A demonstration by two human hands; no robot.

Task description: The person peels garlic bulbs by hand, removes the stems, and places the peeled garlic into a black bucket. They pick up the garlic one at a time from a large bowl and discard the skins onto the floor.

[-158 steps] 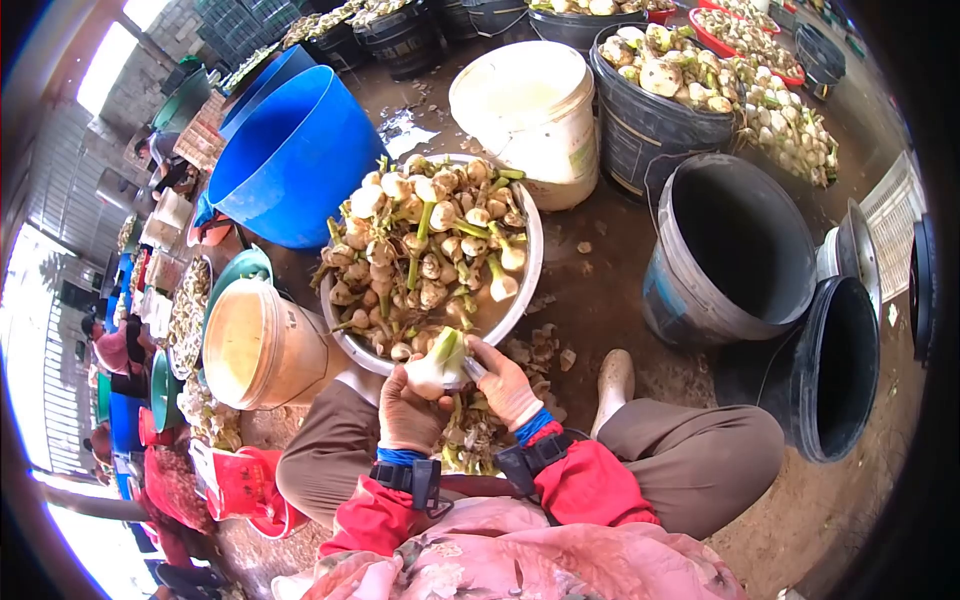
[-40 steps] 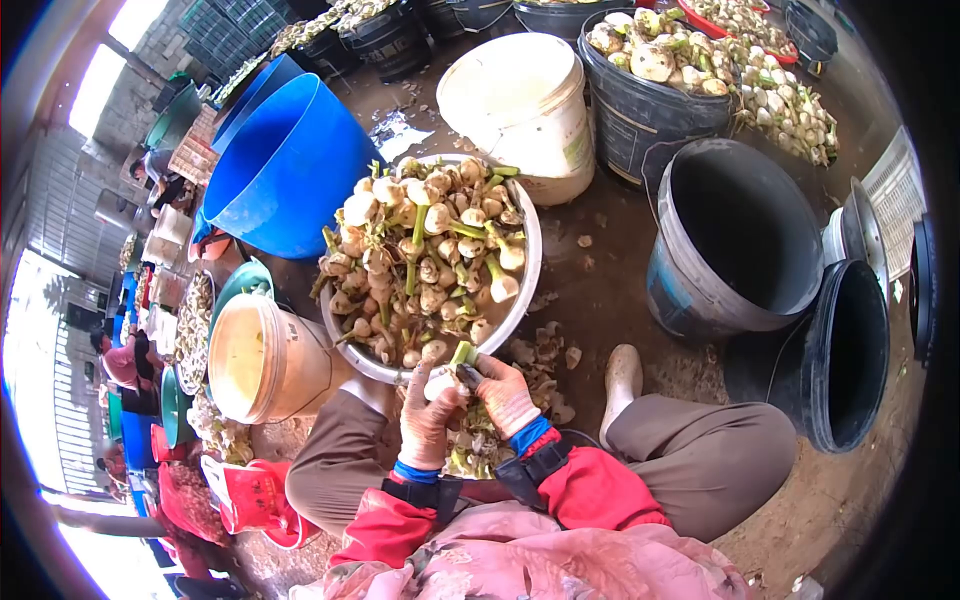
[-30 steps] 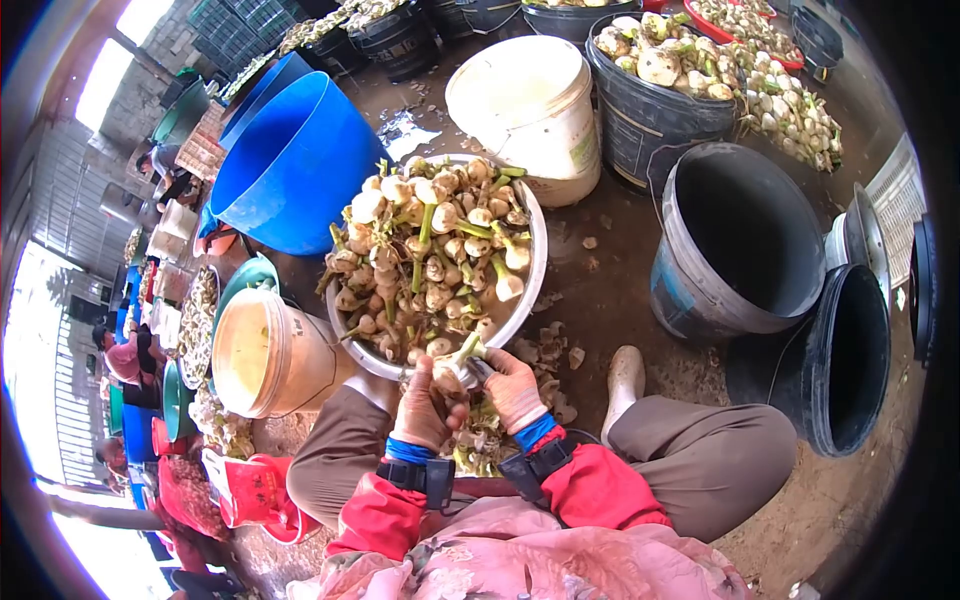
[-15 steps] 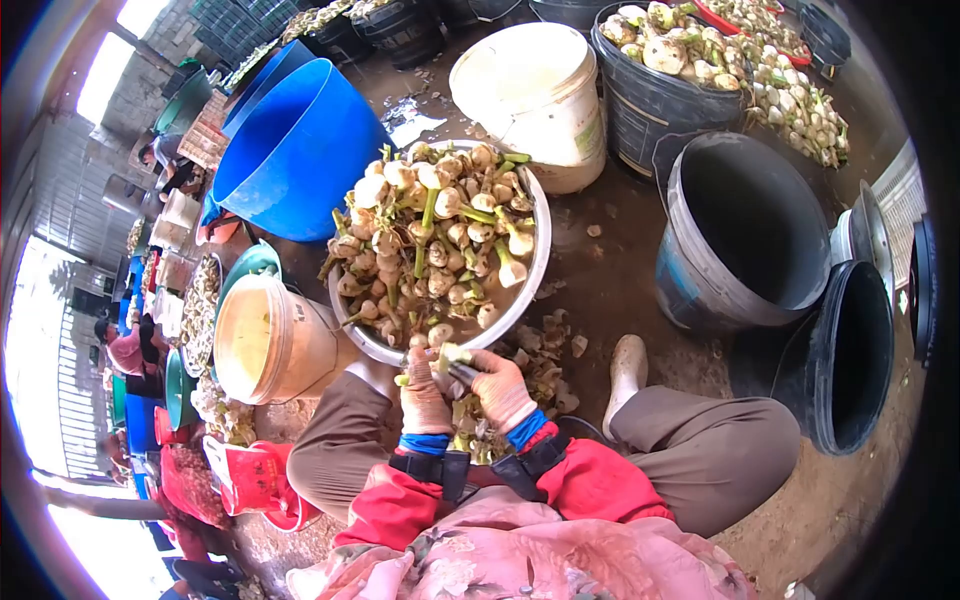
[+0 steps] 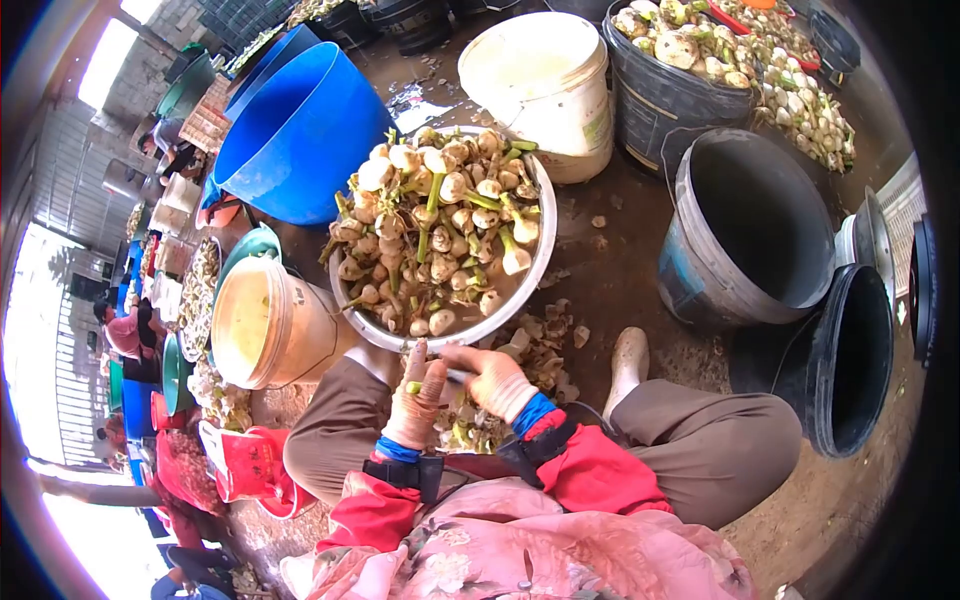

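Observation:
My left hand (image 5: 412, 405), in a light work glove, is closed around a garlic bulb, mostly hidden by the fingers, with a green stem stub (image 5: 413, 387) showing. My right hand (image 5: 492, 382), also gloved, is beside it, fingers closed on what looks like a small knife (image 5: 458, 376), only a greyish sliver of it showing. Just beyond both hands stands a round pale basin (image 5: 547, 235) heaped with garlic bulbs (image 5: 440, 240), many with green stems. Under my hands, peelings and cut scraps (image 5: 475, 428) lie on the floor between my legs.
A white bucket (image 5: 575, 130) and a black bucket full of garlic (image 5: 670, 110) stand beyond the basin. Large blue tubs (image 5: 310, 150) and a cream bucket (image 5: 285, 325) are at left. Dark open buckets (image 5: 690, 250) stand at right. Other people (image 5: 125, 330) sit at far left.
My left hand has turned, its fingers now pointing up and the stem stub against them. The pale piece at my right fingertips no longer shows. The view has shifted slightly.

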